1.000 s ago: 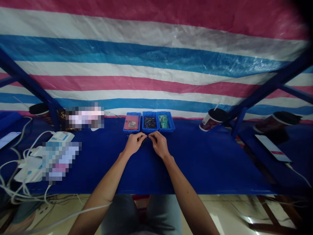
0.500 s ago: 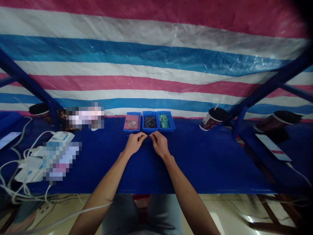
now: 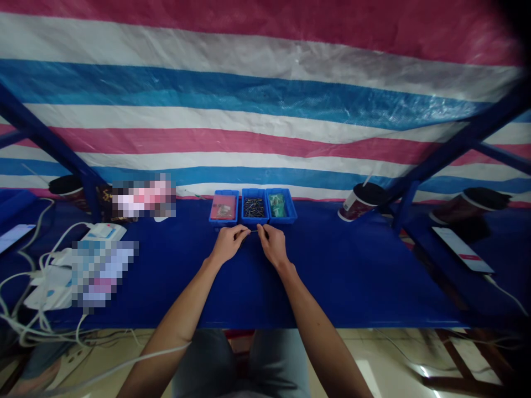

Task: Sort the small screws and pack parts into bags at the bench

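Note:
My left hand point(image 3: 228, 242) is closed in a pinch, with its fingertips on one end of a thin, pale metal piece point(image 3: 254, 231). From the other side my right hand point(image 3: 272, 243) pinches too, its fingertips at the piece's right end. The piece is too small to name, and its ends are hidden by the fingers. Just beyond my hands stand three blue bins: the left one has a pink packet point(image 3: 222, 208), the middle one many small dark and silvery metal pieces point(image 3: 254, 208), the right one green packets point(image 3: 277, 205).
On the blue table point(image 3: 340, 276), a lidded cup point(image 3: 359, 202) with a straw stands at the right. White power strips point(image 3: 53, 284) and tangled cables lie at the left, beside a blurred-out item. A phone point(image 3: 463, 250) lies at the far right. Striped sheeting point(image 3: 265, 127) hangs behind.
My fingertips have moved slightly apart, and more of the thin metal piece shows between them. A dark bit visible below my left fingers no longer shows.

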Tool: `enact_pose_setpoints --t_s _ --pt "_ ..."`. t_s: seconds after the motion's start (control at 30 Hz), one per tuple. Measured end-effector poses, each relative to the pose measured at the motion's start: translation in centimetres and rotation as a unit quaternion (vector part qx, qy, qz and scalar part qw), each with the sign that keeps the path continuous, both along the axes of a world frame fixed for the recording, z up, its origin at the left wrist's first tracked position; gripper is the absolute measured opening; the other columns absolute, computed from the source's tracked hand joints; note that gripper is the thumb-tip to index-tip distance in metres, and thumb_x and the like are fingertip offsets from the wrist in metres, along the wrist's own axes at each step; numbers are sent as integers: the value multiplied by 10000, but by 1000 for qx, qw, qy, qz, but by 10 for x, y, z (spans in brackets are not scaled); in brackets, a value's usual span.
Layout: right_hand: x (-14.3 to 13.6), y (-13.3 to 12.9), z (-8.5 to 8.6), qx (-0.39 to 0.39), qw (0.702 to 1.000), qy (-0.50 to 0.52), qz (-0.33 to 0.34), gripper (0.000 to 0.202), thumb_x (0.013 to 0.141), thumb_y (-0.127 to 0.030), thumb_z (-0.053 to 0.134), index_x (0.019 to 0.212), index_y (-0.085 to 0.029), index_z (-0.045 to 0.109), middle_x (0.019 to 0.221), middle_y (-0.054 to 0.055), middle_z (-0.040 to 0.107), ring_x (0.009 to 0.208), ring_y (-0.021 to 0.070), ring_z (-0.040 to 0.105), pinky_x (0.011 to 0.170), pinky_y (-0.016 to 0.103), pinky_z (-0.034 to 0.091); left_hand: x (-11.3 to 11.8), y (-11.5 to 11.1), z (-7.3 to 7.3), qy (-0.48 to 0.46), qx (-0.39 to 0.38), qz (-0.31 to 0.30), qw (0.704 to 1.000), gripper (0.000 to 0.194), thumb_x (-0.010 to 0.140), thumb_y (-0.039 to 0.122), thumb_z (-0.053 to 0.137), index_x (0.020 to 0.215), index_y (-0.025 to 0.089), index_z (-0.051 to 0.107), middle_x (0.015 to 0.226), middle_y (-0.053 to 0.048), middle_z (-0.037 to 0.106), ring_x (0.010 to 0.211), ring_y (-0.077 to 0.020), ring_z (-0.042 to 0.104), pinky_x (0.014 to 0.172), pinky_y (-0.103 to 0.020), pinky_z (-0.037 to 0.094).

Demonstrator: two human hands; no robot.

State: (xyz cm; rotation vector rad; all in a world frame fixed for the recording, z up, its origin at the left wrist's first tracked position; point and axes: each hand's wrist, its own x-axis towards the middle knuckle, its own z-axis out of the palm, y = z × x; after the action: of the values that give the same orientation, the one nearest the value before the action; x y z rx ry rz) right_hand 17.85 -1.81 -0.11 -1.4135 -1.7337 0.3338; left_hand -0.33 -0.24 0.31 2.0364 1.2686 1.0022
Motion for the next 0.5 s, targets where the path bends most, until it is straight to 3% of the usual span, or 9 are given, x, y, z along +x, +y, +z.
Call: enact_pose_setpoints --t_s 0.13,0.3,0.4,0.5 --pt "5 -4 5 12 999 50 -17 457 1015 -447 424 659 -187 547 583 -6 521 519 123 433 543 256 333 -1 0 0 -13 0 22 1000 322 953 411 546 881 168 744 579 27 609 517 -102 483 561 -219 346" --pt "7 5 19 65 990 112 -61 346 991 -442 472 944 -171 682 815 75 679 684 181 598 682 292 465 -2 1 -2 -17 0 37 999 354 958 434 524 872 164 736 598 20 617 531 -107 486 570 -222 348" --pt "8 24 35 54 991 82 -89 334 966 -432 509 1049 -172 701 834 89 696 705 199 622 703 309 478 -2 2 -2 -16 8 43 999 364 957 438 520 854 161 734 580 23 601 525 -107 479 574 -221 353" --pt "5 26 62 6 994 58 -87 319 911 -422 592 1072 -176 717 677 47 656 609 189 584 627 291 456 -3 2 -2 -28 11 54 998 366 949 443 526 865 156 737 571 23 598 526 -111 492 581 -223 376"
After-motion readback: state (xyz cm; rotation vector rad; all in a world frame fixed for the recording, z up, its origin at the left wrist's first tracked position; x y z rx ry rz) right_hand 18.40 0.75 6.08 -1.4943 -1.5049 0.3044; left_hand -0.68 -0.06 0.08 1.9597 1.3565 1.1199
